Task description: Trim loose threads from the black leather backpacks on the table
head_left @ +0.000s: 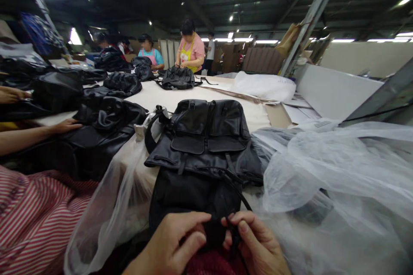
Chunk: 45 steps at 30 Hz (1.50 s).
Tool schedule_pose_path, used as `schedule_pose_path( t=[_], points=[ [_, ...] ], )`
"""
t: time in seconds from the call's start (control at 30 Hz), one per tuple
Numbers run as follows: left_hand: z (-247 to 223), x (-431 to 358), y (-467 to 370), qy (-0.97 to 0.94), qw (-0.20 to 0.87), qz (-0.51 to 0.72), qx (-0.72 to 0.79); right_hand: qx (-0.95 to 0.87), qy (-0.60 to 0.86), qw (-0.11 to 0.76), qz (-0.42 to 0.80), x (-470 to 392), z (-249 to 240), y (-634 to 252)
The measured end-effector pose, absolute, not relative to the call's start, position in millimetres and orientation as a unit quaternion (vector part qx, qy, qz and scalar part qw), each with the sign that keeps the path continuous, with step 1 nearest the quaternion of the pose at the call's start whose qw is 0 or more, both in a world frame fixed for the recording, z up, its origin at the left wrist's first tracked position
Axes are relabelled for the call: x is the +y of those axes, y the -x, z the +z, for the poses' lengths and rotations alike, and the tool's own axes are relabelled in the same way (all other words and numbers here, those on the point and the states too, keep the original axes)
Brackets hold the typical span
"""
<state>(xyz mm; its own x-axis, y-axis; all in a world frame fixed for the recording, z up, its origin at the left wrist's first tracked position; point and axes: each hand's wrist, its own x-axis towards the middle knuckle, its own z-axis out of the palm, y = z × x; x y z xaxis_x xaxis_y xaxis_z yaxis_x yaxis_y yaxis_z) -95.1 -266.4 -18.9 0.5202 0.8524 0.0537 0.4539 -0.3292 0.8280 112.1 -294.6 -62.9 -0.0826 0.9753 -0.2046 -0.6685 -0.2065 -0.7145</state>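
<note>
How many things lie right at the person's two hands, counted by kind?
Black leather backpack: 1
Black drawstring cord: 1
Clear plastic bags: 2, one left, one right
Total: 4

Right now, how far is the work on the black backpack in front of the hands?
Done: the backpack lies on the table with both pocket flaps closed. In hand: the left hand and the right hand pinch the black drawstring at its near end. Left: the backpack is not inside any clear plastic bag; those lie loose beside it.
</note>
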Motion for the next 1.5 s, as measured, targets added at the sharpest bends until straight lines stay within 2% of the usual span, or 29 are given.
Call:
schedule_pose_path(
  t=[0.17,0.27,0.37,0.5,0.63,0.7,0.8,0.9,1.07,1.3,1.5],
  points=[
    [-13,-281,146,-0.864,0.282,0.168,0.381,-0.374,0.323,0.517,0.699,-295,-70,-147],
    [-42,-300,157,-0.912,0.213,0.093,0.337,-0.406,0.342,0.477,0.700,-295,-74,-149],
    [-82,-316,157,-0.937,0.118,0.084,0.318,-0.425,0.355,0.433,0.711,-295,-71,-141],
    [-117,-320,151,-0.942,0.111,0.130,0.290,-0.467,0.365,0.405,0.696,-293,-63,-134],
    [-109,-313,150,-0.905,0.200,0.235,0.294,-0.525,0.396,0.380,0.650,-284,-51,-139],
    [-88,-308,147,-0.817,0.310,0.335,0.352,-0.531,0.393,0.382,0.646,-274,-39,-141],
    [-48,-293,134,-0.576,0.503,0.462,0.450,-0.537,0.368,0.402,0.644,-250,-13,-139],
    [-22,-274,114,-0.430,0.624,0.476,0.445,-0.582,0.326,0.411,0.621,-220,10,-128],
    [-33,-253,93,-0.418,0.688,0.412,0.428,-0.627,0.263,0.368,0.635,-193,12,-108],
    [-38,-263,96,-0.448,0.689,0.370,0.433,-0.676,0.250,0.255,0.645,-197,4,-95],
    [-43,-264,95,-0.443,0.693,0.381,0.422,-0.702,0.247,0.235,0.626,-198,-3,-87]
  ],
)
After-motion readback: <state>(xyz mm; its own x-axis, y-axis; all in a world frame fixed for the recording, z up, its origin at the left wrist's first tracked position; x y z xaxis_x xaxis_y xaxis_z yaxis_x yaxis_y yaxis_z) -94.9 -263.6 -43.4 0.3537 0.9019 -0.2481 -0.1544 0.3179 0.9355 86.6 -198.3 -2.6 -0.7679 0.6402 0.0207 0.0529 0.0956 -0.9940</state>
